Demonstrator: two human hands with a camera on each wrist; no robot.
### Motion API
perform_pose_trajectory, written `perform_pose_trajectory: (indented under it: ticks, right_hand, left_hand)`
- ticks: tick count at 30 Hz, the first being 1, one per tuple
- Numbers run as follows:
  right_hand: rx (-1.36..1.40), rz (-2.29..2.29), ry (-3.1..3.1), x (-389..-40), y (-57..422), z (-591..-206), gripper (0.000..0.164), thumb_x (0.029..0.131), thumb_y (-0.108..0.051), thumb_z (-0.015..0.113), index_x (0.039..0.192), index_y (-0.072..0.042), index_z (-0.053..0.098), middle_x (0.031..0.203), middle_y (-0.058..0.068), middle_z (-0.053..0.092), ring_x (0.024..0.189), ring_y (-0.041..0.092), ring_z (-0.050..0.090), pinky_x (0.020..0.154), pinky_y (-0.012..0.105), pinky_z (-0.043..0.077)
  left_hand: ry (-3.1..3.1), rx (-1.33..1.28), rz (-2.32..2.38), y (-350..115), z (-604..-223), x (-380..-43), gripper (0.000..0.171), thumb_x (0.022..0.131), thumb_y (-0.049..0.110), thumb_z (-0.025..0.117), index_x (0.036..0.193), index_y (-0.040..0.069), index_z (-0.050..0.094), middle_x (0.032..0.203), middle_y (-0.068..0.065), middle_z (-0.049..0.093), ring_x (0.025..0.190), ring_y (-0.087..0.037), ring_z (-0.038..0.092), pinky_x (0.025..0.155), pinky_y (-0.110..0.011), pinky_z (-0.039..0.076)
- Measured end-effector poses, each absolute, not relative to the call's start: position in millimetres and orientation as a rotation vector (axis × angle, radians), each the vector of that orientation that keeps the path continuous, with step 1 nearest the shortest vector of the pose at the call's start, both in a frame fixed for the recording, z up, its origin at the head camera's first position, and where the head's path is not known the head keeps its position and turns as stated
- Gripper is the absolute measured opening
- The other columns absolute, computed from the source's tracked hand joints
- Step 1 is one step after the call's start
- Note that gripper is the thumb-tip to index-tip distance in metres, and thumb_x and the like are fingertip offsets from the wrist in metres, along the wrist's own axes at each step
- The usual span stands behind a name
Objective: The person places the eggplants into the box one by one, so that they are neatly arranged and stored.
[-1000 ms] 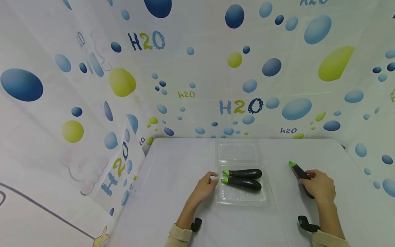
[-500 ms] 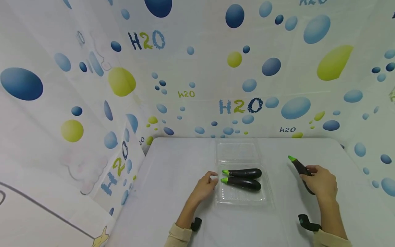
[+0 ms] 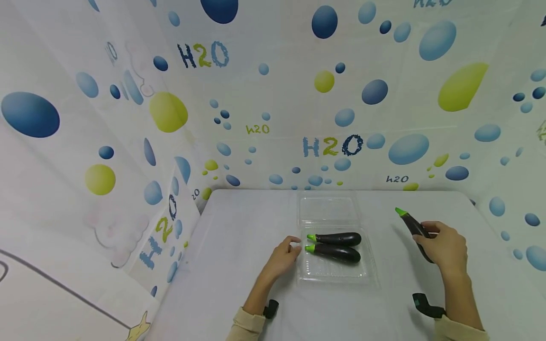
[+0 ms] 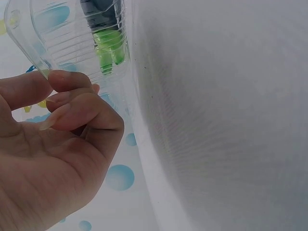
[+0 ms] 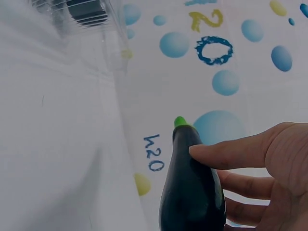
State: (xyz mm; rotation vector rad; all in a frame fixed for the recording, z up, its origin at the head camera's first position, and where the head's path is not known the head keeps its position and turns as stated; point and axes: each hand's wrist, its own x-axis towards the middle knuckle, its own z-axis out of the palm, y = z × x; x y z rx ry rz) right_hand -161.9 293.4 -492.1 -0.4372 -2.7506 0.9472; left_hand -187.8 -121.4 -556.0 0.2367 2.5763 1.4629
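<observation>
My right hand grips a dark eggplant with a bright green stem end, held tilted above the white table. In the right wrist view the thumb lies along one side of that eggplant, with the fingers on the other. Two more eggplants, an upper one and a lower one, lie side by side in a clear plastic box. At the box's left edge is my left hand, its fingers curled. Thumb and fingertip meet at the rim of the box in the left wrist view.
The clear lid is folded back behind the box. The white table ends at a wall sheet printed with blue and green dots. A black wrist mount juts inward from the right forearm.
My right hand has lifted the eggplant off the table, up and slightly away from me. The left hand and the boxed eggplants stay in place.
</observation>
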Motion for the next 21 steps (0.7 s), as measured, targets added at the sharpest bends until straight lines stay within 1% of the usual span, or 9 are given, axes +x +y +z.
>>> perform_pose_trajectory:
  ticks: [13, 17, 21]
  right_hand:
    - [-0.346, 0.94, -2.729, -164.0, 287.3, -482.4, 0.05, 0.09, -0.021, 0.079, 0.13, 0.006, 0.064, 0.12, 0.034, 0.067, 0.104, 0.053, 0.062, 0.065, 0.041, 0.043]
    - [-0.291, 0.939, -2.718, -164.6, 283.8, -480.9, 0.049, 0.089, -0.019, 0.079, 0.129, 0.006, 0.065, 0.119, 0.034, 0.068, 0.1, 0.051, 0.064, 0.063, 0.038, 0.043]
    - [-0.257, 0.936, -2.707, -165.2, 279.1, -478.6, 0.048, 0.088, -0.017, 0.08, 0.127, 0.007, 0.066, 0.117, 0.034, 0.068, 0.099, 0.051, 0.065, 0.062, 0.038, 0.043]
  left_hand:
    - [2.579, 0.229, 1.455, -121.2, -555.0, -187.0, 0.034, 0.107, 0.025, 0.056, 0.135, 0.005, 0.061, 0.079, 0.0, 0.058, 0.067, -0.015, 0.05, 0.058, -0.031, 0.041]
    - [2.571, 0.217, 1.458, -120.3, -554.3, -186.9, 0.035, 0.107, 0.025, 0.056, 0.136, 0.005, 0.06, 0.079, -0.002, 0.058, 0.067, -0.016, 0.05, 0.058, -0.031, 0.041]
    - [2.564, 0.21, 1.459, -120.1, -554.0, -186.4, 0.035, 0.107, 0.025, 0.056, 0.136, 0.005, 0.06, 0.079, -0.002, 0.058, 0.067, -0.016, 0.05, 0.058, -0.031, 0.041]
